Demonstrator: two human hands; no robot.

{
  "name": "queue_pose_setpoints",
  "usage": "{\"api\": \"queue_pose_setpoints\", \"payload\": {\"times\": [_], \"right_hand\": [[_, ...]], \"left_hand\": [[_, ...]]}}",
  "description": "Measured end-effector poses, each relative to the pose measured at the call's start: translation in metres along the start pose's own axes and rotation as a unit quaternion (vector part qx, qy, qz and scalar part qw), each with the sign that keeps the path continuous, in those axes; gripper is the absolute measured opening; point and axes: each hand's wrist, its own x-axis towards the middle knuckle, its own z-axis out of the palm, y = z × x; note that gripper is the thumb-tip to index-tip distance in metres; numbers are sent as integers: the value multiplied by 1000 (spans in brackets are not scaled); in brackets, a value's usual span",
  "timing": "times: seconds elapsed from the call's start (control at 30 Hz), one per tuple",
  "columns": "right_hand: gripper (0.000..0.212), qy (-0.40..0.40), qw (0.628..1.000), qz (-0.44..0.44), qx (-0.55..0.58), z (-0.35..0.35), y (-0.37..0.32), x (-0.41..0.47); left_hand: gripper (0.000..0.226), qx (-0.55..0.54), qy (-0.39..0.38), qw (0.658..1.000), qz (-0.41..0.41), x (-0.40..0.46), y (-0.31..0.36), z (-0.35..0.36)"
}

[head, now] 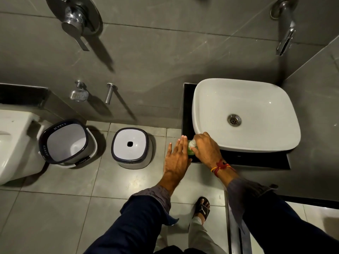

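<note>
Green bottle (191,151) gripped by right hand (207,149), left hand (177,159) flat beside.

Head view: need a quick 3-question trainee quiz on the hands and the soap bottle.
1. True or false: the right hand is curled over the top of the green bottle.
2. The left hand is: A) open, fingers straight, beside the bottle; B) a fist round the wall tap; C) flat on the floor tiles.
3. Fill in: the bottle stands on the black counter, next to the white ___.

Key: 1 true; 2 A; 3 basin.
</note>
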Motion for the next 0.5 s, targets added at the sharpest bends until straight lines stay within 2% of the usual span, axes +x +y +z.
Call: {"api": "queue_pose_setpoints", "payload": {"times": [0.13,0.23,0.37,0.5], "right_hand": [[42,-30,999,21,-31,0,-5,3],[55,-27,1000,12,-10,-3,-4,3],[36,-26,999,-33,21,-5,-1,5],[28,-18,999,-33,39,-5,0,5]], "left_hand": [[88,0,-2,1000,0,0,0,-1],[87,3,-4,1000,4,0,0,-3],[86,-3,-9,1000,0,0,1,-5],[84,-1,-10,1000,-4,1,3,-8]]}}
